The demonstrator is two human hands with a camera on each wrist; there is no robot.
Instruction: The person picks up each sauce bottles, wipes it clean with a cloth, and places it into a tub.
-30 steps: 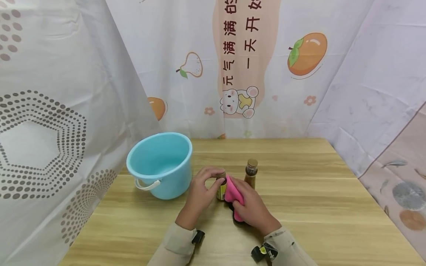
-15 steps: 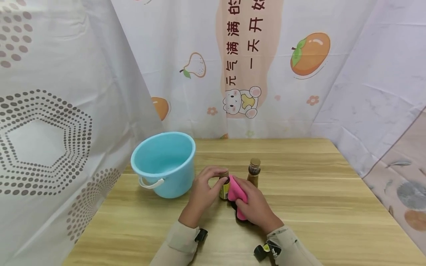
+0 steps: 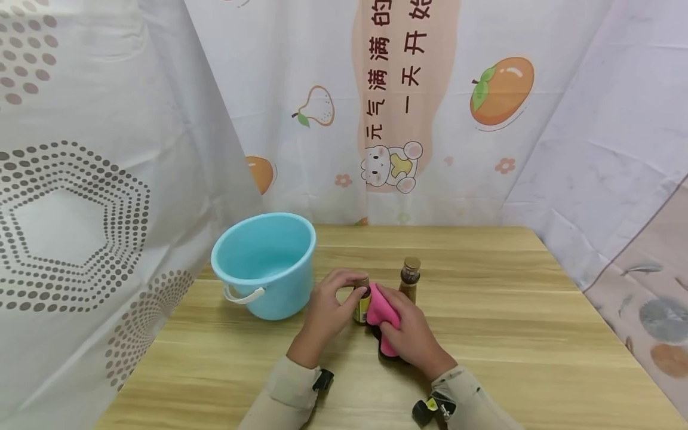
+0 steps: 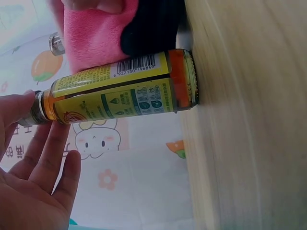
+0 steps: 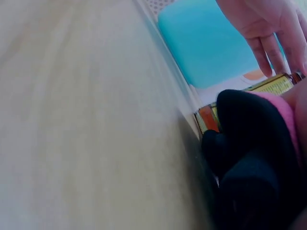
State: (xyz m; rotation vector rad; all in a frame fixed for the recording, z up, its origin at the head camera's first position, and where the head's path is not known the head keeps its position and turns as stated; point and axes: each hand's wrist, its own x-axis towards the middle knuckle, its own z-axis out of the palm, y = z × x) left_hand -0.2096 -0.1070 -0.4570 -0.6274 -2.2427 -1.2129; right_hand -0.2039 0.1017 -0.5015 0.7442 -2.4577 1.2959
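Observation:
My left hand (image 3: 329, 306) pinches a small glass sauce bottle (image 3: 362, 309) near its cap, between thumb and fingers. In the left wrist view, the bottle (image 4: 115, 96) has a yellow-green label with a barcode and orange-red contents, and its base is on the table. My right hand (image 3: 412, 334) grips a fluffy cloth (image 3: 380, 309), pink on one side and black on the other, and holds it against the bottle's right side. Black folds of the cloth (image 5: 249, 129) hang down in the right wrist view and hide part of the bottle.
A second bottle (image 3: 410, 280) with a gold-brown cap stands just behind my right hand, its lower part hidden. To the left is a light blue bucket (image 3: 279, 292) with a white handle. The wooden table (image 3: 500, 298) ends at a patterned curtain (image 3: 322, 60).
The head view has shifted slightly, so everything appears a little further right. Both hands keep the same hold on the bottle and the cloth.

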